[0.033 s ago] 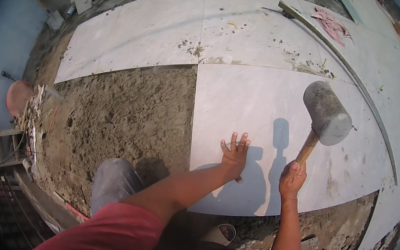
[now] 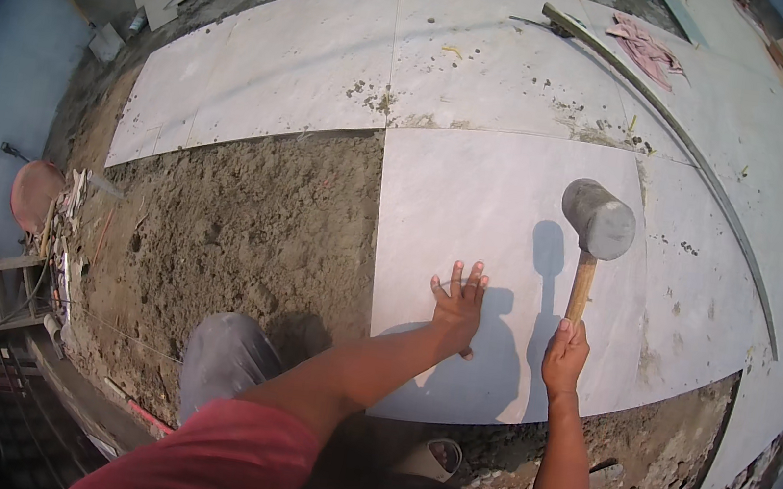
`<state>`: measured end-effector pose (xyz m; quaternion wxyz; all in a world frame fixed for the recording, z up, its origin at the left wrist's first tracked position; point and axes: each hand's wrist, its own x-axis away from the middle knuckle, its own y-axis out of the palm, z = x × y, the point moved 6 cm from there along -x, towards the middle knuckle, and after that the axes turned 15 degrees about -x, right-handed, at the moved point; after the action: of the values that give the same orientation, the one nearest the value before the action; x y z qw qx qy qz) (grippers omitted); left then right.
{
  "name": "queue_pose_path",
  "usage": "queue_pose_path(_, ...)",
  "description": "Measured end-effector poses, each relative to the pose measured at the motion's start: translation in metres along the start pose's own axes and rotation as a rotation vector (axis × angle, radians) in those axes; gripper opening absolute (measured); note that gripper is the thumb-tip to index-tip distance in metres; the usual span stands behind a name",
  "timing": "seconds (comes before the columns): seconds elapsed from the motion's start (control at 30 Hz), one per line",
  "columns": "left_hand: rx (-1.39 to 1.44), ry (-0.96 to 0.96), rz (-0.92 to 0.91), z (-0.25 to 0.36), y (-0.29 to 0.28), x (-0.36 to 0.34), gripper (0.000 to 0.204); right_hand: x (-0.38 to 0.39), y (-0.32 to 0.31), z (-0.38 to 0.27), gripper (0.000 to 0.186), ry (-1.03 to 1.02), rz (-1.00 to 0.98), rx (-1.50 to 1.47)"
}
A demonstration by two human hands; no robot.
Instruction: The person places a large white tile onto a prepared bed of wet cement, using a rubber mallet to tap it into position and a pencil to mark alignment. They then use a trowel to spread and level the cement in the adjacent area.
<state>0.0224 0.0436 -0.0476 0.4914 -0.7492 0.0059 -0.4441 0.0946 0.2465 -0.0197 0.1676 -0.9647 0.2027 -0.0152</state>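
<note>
My left hand [image 2: 459, 305] rests flat on a large pale floor tile [image 2: 458, 189], fingers spread. In my right hand [image 2: 566, 357] is the wooden handle of a rubber mallet [image 2: 598, 219], gripped near its lower end. The grey mallet head is held above the same tile, apart from it, and its shadow lies just to the left. Left of this tile is a bed of rough, damp mortar [image 2: 247, 216]. My knee is at its near edge.
Laid tiles [image 2: 298, 54] with mortar crumbs run along the far side. A long straight bar [image 2: 691, 150] lies across the right-hand tiles, near a pink cloth [image 2: 645, 48]. At the left are a reddish basin [image 2: 37, 195], a shovel [image 2: 105, 41] and a small wooden ladder-like frame [image 2: 8, 288].
The mallet head has swung left and appears smaller, lower toward the tile. My right hand has shifted slightly with it. The left hand stays in place on the tile.
</note>
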Motion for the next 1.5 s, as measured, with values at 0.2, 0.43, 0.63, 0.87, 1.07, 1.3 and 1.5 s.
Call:
queue_pose_path(0.2, -0.013, -0.058, -0.015, -0.022, 0.025, 0.004, 0.148, -0.025, 0.0, -0.09, 0.051, 0.259, 0.088, -0.335)
queue_pose_path(0.43, -0.044, -0.021, -0.073, -0.011, 0.006, 0.002, 0.147, -0.03, -0.019, 0.044, 0.055, 0.241, -0.055, 0.119)
queue_pose_path(0.63, -0.069, -0.059, -0.137, -0.017, 0.006, -0.001, 0.146, -0.107, -0.021, -0.003, 0.057, 0.174, 0.038, 0.484)
queue_pose_path(0.87, -0.077, -0.096, -0.189, -0.013, 0.005, 0.0, 0.145, -0.128, -0.027, 0.039, 0.049, 0.082, -0.12, 0.531)
queue_pose_path(1.07, -0.055, -0.105, -0.21, -0.01, -0.003, -0.001, 0.143, -0.193, -0.034, 0.047, 0.036, -0.101, 0.095, 0.596)
queue_pose_path(1.3, 0.275, -0.159, 0.072, -0.036, -0.021, -0.009, 0.106, -0.2, -0.022, 0.064, 0.022, -0.181, 0.106, 0.625)
queue_pose_path(1.5, 0.618, -1.032, 0.415, -0.178, -0.051, -0.099, 0.089, -0.204, -0.021, 0.054, 0.017, -0.21, 0.109, 0.618)
